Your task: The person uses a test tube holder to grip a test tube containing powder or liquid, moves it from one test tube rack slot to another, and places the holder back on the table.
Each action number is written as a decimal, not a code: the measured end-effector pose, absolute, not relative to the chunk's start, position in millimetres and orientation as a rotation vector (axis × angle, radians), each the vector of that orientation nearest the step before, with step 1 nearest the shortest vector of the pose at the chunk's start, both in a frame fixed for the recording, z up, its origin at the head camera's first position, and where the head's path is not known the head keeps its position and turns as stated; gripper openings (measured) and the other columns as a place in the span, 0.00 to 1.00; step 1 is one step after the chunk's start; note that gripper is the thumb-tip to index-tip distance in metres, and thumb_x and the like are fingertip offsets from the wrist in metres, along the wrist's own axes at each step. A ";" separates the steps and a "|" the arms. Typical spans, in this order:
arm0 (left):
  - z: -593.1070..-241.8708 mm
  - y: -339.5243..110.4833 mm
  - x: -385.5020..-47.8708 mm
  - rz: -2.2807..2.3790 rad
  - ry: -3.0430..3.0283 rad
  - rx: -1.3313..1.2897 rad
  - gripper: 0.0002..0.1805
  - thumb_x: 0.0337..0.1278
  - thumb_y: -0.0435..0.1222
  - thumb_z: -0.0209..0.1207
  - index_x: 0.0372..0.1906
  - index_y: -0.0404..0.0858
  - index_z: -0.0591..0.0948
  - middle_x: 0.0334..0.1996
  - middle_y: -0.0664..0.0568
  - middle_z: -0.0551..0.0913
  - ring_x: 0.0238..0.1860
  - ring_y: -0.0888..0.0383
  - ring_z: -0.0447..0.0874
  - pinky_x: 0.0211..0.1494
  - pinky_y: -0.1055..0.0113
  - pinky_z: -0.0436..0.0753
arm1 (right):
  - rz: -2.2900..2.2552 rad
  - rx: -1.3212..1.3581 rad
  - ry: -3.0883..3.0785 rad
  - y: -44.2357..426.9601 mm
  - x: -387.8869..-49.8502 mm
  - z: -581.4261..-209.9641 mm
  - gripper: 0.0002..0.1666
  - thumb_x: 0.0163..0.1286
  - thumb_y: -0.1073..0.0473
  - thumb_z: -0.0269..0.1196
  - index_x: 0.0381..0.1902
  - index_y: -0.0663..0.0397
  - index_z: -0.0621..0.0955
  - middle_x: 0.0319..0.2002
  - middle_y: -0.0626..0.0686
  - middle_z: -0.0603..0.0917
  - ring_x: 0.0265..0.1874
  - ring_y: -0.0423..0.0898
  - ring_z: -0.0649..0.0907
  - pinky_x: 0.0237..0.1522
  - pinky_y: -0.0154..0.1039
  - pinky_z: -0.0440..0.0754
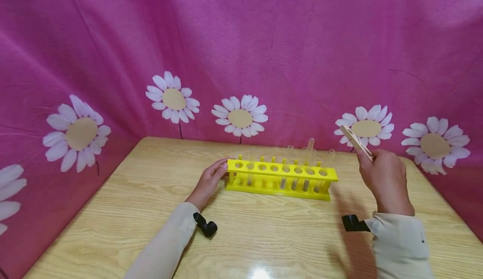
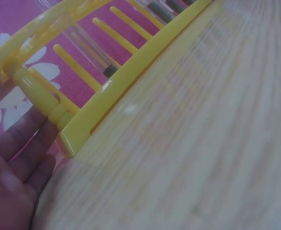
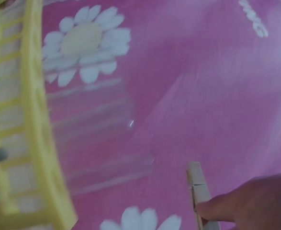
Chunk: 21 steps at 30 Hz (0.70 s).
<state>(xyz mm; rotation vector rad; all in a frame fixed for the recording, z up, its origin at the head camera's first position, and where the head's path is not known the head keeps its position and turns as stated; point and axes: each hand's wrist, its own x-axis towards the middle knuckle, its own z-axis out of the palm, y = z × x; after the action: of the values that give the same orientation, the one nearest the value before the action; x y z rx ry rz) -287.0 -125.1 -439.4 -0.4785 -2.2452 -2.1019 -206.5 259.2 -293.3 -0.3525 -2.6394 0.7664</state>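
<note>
A yellow test tube rack stands upright on the wooden table. My left hand holds its left end; in the left wrist view the fingers reach behind the end post and the thumb is partly cut off. One clear test tube with dark matter at its bottom sits near that end. Several more tubes fill the right half, one rising higher than its neighbours. Right of the rack, raised off the table, my right hand pinches a wooden clothespin, its tip pointing up and left, apart from the tubes.
A pink cloth printed with white daisies hangs behind the table and along its sides. Black straps stick out at both cuffs. Short yellow pegs line the rack's back.
</note>
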 end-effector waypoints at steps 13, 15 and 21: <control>-441.3 -124.8 -290.8 -2.140 -2.215 -0.506 0.24 0.74 0.44 0.48 0.66 0.35 0.71 0.61 0.47 0.75 0.53 0.54 0.74 0.64 0.51 0.71 | 0.778 -0.099 -2.616 200.0 -198.8 -271.7 0.25 0.75 0.50 0.54 0.41 0.72 0.79 0.19 0.57 0.73 0.18 0.51 0.70 0.14 0.38 0.68; -442.1 -125.2 -291.2 -2.149 -2.221 -0.493 0.24 0.74 0.43 0.47 0.66 0.35 0.71 0.62 0.46 0.74 0.53 0.54 0.74 0.65 0.50 0.70 | 0.783 -0.053 -2.623 190.6 -198.6 -271.7 0.24 0.75 0.51 0.54 0.40 0.72 0.79 0.18 0.57 0.72 0.17 0.50 0.70 0.14 0.38 0.67; -431.4 -126.3 -283.0 -2.177 -2.233 -0.487 0.22 0.75 0.39 0.46 0.66 0.36 0.71 0.61 0.42 0.74 0.53 0.50 0.75 0.64 0.48 0.69 | 0.813 0.029 -2.672 167.2 -199.9 -272.6 0.22 0.75 0.52 0.54 0.39 0.70 0.79 0.19 0.56 0.71 0.16 0.49 0.69 0.14 0.38 0.66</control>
<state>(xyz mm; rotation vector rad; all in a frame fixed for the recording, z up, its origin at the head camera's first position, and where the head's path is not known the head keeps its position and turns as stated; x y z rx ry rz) -283.0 -126.3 -431.4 -0.4866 -2.2335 -2.1766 -199.9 167.2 -272.6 0.0294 -2.6723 0.8127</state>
